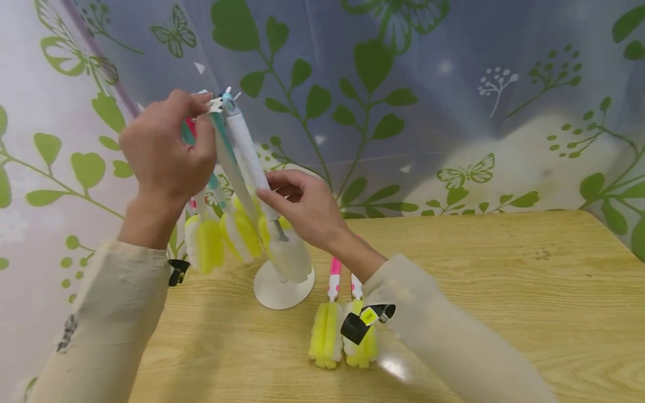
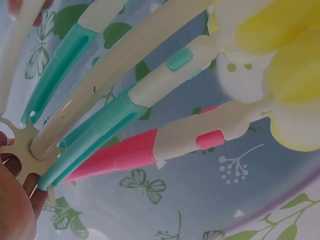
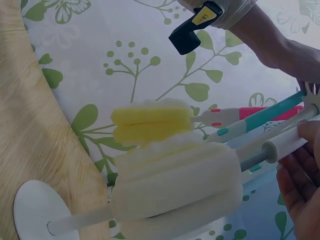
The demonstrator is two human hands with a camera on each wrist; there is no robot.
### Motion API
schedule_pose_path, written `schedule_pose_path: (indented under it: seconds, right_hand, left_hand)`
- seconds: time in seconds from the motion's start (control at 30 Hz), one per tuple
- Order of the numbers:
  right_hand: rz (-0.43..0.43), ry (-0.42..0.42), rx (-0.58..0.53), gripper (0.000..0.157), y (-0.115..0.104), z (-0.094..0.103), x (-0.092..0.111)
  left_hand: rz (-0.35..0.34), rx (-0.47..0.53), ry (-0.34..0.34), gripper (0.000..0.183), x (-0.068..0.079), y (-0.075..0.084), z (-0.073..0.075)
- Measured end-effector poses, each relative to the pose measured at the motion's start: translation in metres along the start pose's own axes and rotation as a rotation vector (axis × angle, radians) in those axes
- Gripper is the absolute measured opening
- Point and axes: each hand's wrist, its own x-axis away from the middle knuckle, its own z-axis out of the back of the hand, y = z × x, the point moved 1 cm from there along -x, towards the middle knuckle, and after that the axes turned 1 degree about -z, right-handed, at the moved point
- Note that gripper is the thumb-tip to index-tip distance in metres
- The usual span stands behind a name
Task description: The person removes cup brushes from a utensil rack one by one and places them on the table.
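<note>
My left hand [image 1: 163,148] is raised at the top of a white stand, its fingers and thumb holding the hooked holder [image 2: 22,145] on the pole [image 2: 117,72]. My right hand [image 1: 314,210] pinches the lower handle of a white sponge brush [image 1: 248,146], whose looped top is up at the hooks. That brush's white sponge head [image 3: 180,187] points down beside the pole. Around the pole hang a pink-handled sponge brush [image 2: 132,154] and teal-handled sponge brushes [image 2: 112,117] with yellow and white heads. My left palm is hidden in the head view.
The stand's round white base [image 1: 269,296] is on the wooden table [image 1: 478,302]. Two pink and white sponge brushes [image 1: 326,336] lie on the table below my right forearm. A leaf-patterned curtain [image 1: 443,112] hangs behind the table.
</note>
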Motion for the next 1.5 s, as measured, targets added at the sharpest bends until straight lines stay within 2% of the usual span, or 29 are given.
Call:
schedule_pose_path:
  seconds: [0.33,0.47,0.57,0.77,1.0,1.27,1.5]
  right_hand:
    - [-0.02,0.022,-0.017,0.028,0.01,0.034,0.014]
    - [-0.02,0.068,-0.006,0.027,0.019,0.055,0.02]
    - [-0.051,0.123,-0.009,0.027,0.028,0.073,0.025]
    - [-0.174,0.199,0.015,0.033,0.044,0.105,0.042]
    - [-0.373,0.217,0.086,0.04,0.071,0.133,0.065]
    - [-0.619,0.166,0.093,0.043,0.116,0.143,0.097]
    - [-0.762,0.117,0.072,0.04,0.146,0.14,0.122]
  left_hand:
    - [-0.018,-0.072,-0.009,0.04,0.0,0.008,-0.004]
    - [-0.01,-0.097,0.007,0.04,-0.002,0.012,-0.005]
    - [-0.002,-0.112,0.013,0.039,-0.003,0.014,-0.005]
    - [0.01,-0.15,0.001,0.036,-0.005,0.016,-0.005]
    - [0.022,-0.162,0.011,0.037,-0.003,0.017,-0.007]
    - [0.019,-0.129,0.026,0.04,-0.001,0.015,-0.007]
    - [0.02,-0.131,0.029,0.04,-0.001,0.017,-0.008]
